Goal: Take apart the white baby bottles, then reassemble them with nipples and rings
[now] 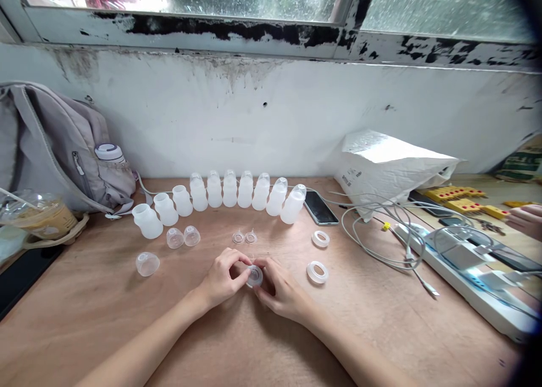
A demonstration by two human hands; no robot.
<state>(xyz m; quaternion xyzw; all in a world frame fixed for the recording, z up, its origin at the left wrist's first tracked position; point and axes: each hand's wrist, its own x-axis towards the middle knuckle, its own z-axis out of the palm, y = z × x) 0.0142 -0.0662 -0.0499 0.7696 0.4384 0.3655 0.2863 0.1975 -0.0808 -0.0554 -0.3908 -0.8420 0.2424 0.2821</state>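
Note:
Between my fingertips, low over the middle of the table, is a white bottle collar ring [254,276] with a clear piece in its centre. My left hand [226,277] pinches its left side, and my right hand [277,288] grips its right side. Just beyond lie two clear nipples [238,238] with their tips up. To the right are two loose collar rings, a nearer one [311,272] and a farther one [314,240]. Three clear domed caps, one of them nearest me [148,264], rest at the left. Behind stands a curved row of frosted baby bottles [215,190], several capped, three at the left open-topped.
A phone [320,207] lies beyond the rings. Loose white cables [368,251], a power strip [470,288] and a white bag [381,167] occupy the right, where another person's hand [527,218] shows. At left are a backpack [55,144], a drink cup [46,215] and a dark device [25,277].

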